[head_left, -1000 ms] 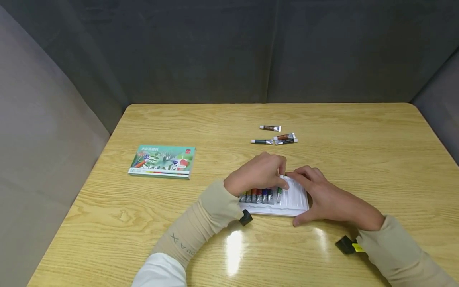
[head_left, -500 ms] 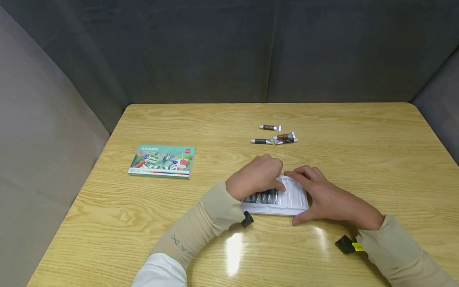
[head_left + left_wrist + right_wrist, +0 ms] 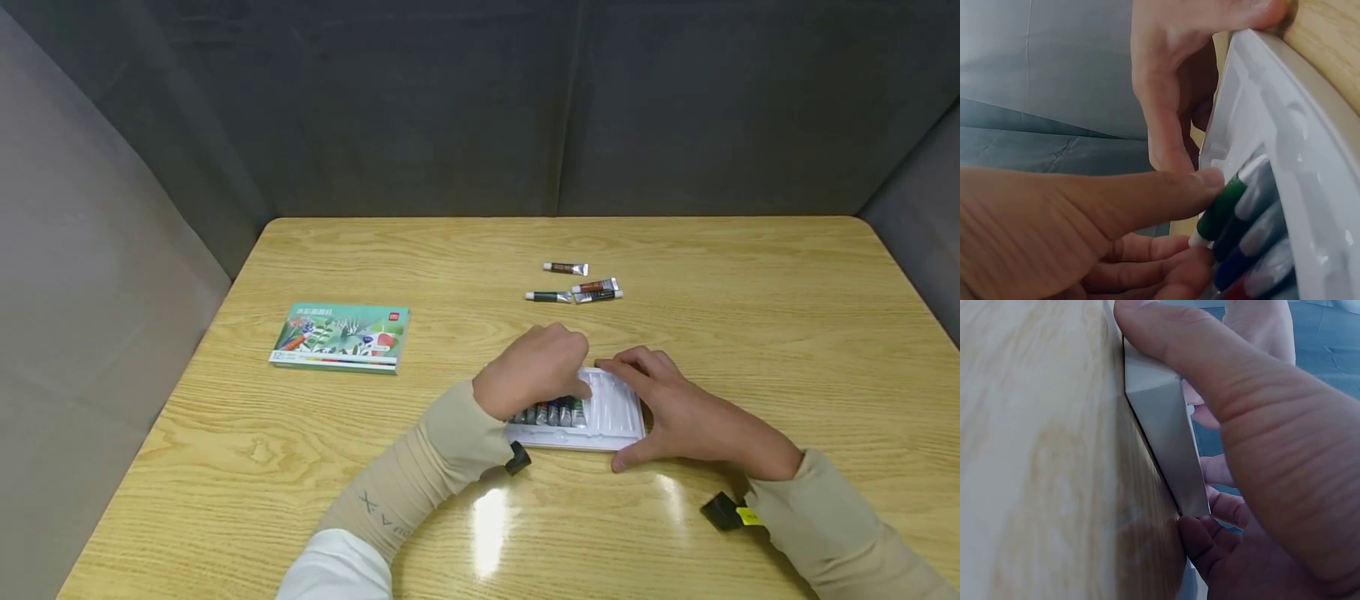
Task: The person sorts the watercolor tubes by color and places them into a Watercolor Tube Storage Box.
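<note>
In the head view, a white plastic tray (image 3: 617, 412) lies on the table with a row of paint tubes (image 3: 553, 414) in its left part. The slots on its right side are bare. My left hand (image 3: 531, 371) reaches over the tray. Seen from the left wrist, its thumb and fingers pinch a green paint tube (image 3: 1222, 206) near its white cap, at the end of the row. My right hand (image 3: 686, 410) holds the tray's right end, thumb at the near edge and fingers at the far edge. Part of the row is hidden under my left hand.
Behind the tray lie several loose tubes: a dark brown tube (image 3: 566, 268), a lighter brown tube (image 3: 592, 286), a dark green tube (image 3: 547, 297) and a black tube (image 3: 600, 296). A teal illustrated paint box (image 3: 339, 337) lies at the left on the wooden table (image 3: 225, 467).
The green tube has moved left and now lies against the row. My left hand has shifted slightly left with it. The right hand stays on the tray's end.
</note>
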Demonstrator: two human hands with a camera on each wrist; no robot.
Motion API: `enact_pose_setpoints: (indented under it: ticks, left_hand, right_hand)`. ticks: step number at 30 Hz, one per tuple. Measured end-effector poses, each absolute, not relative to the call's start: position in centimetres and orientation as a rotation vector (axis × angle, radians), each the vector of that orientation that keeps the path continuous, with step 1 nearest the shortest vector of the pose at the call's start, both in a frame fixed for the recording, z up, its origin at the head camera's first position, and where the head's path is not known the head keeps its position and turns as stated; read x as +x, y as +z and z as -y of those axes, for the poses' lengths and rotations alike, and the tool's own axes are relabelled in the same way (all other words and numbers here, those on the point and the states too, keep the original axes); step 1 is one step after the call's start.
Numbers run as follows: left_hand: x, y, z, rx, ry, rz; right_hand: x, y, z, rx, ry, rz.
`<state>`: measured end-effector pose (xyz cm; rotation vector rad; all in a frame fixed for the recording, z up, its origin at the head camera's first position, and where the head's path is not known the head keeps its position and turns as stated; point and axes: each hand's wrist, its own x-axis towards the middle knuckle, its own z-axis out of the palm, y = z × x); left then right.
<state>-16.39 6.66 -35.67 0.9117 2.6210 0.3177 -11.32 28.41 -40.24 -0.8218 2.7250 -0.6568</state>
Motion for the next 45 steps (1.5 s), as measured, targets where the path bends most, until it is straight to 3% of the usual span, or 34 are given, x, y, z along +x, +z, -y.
enact_pose_setpoints:
  ticks: [45]
  left_hand:
    - [-16.5, -36.7, -7.1, 0.848, 0.278, -2.654]
  right_hand:
    - [-11.3, -40.5, -28.4, -0.835, -0.633, -2.740]
